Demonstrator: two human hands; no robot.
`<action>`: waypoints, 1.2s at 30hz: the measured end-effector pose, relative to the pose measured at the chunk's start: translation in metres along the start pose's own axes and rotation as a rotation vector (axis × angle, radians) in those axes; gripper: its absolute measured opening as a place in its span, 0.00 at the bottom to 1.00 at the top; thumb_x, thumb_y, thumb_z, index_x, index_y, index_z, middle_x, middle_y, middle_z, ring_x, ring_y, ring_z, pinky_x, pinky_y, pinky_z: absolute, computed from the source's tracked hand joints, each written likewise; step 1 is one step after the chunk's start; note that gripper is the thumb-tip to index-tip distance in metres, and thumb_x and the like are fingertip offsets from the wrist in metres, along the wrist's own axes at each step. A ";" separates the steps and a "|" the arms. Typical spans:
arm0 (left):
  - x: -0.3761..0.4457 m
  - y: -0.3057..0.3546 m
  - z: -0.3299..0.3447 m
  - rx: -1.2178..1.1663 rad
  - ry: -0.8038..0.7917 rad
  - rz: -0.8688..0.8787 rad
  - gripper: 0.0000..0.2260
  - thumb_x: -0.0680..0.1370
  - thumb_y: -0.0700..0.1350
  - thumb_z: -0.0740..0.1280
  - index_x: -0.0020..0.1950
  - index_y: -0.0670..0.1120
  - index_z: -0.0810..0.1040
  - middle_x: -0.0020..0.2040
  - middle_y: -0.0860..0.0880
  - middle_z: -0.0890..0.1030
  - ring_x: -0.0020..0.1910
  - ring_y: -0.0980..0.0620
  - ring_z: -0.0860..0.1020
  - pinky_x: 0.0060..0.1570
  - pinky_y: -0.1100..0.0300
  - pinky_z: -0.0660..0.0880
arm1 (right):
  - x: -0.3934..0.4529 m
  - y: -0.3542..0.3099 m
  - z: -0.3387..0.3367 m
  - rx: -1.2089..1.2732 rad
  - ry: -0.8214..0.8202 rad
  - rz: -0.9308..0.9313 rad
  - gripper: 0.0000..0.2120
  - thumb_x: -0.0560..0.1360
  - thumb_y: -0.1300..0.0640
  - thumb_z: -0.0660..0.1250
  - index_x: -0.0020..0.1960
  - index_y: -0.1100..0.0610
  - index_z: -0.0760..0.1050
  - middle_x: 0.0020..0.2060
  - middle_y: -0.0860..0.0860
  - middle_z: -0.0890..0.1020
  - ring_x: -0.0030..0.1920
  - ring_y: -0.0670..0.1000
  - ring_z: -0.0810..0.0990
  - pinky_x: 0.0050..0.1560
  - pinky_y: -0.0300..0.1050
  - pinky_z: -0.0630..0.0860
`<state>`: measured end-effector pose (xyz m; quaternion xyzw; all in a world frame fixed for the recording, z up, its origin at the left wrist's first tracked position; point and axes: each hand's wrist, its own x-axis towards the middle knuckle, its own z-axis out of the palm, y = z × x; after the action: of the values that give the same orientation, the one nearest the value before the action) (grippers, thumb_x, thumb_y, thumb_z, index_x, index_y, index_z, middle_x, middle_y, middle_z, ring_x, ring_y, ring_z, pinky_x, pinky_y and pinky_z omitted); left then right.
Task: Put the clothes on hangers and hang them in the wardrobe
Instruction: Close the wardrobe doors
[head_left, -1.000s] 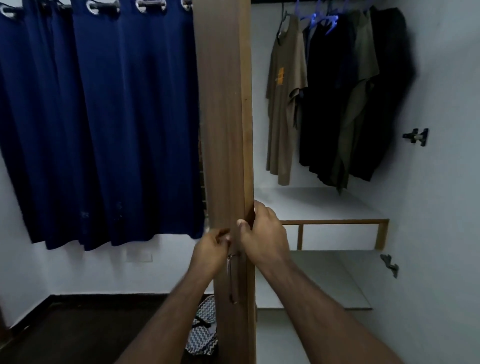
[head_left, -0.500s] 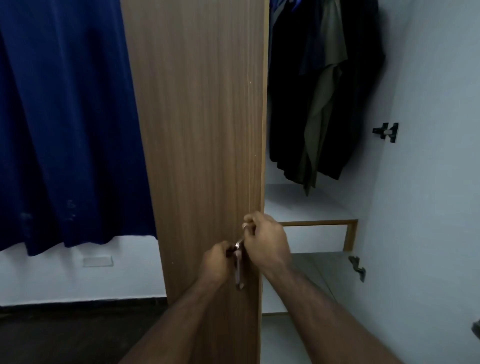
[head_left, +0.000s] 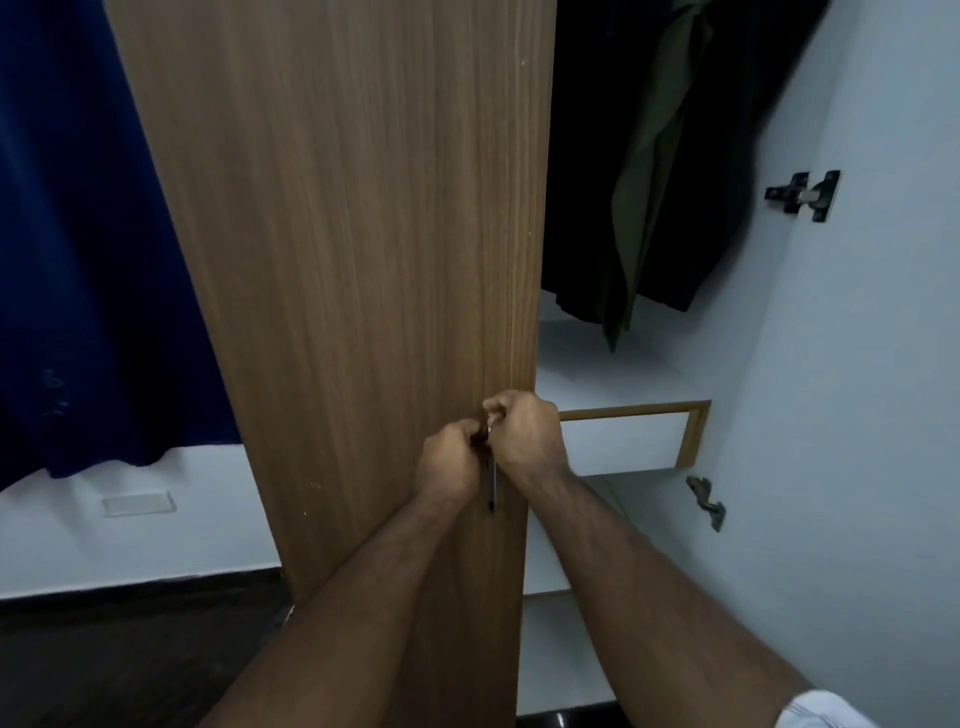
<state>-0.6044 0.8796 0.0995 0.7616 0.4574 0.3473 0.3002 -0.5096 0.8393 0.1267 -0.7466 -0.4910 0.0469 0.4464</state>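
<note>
Head view | left hand (head_left: 451, 460) and right hand (head_left: 524, 434) are both curling tight around the handle (head_left: 492, 486), steadying the wardrobe door (head_left: 343, 260) | hanging clothes (head_left: 660, 171) above-right.

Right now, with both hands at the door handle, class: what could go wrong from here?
1. The right hand sits at the door edge; its fingers might get pinched if the door shuts.
2. Both hands crowd the handle; the left hand could slip off.
3. The clothes hang near the opening and could catch in the closing door.
</note>
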 end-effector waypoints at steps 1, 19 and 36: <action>0.007 -0.001 0.002 -0.033 0.002 -0.018 0.10 0.82 0.43 0.62 0.53 0.42 0.83 0.48 0.44 0.84 0.46 0.45 0.80 0.43 0.60 0.70 | 0.007 0.002 0.003 -0.001 0.006 0.003 0.11 0.80 0.63 0.65 0.59 0.55 0.82 0.55 0.51 0.84 0.52 0.49 0.83 0.53 0.44 0.82; 0.081 -0.011 0.024 0.092 -0.047 0.097 0.10 0.84 0.42 0.58 0.53 0.48 0.79 0.44 0.51 0.82 0.42 0.54 0.81 0.46 0.54 0.81 | 0.078 0.021 0.033 -0.029 0.048 -0.009 0.11 0.80 0.61 0.66 0.60 0.56 0.82 0.55 0.51 0.84 0.55 0.48 0.82 0.60 0.46 0.79; 0.059 -0.015 0.062 -0.119 0.259 0.163 0.12 0.75 0.40 0.73 0.54 0.45 0.72 0.53 0.47 0.72 0.49 0.49 0.73 0.48 0.52 0.72 | 0.042 0.047 -0.010 -0.018 -0.085 0.052 0.18 0.80 0.61 0.66 0.69 0.54 0.76 0.64 0.50 0.81 0.64 0.50 0.79 0.66 0.44 0.75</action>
<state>-0.5415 0.9302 0.0665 0.7260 0.4078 0.4920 0.2542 -0.4503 0.8598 0.1145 -0.7604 -0.4906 0.0858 0.4168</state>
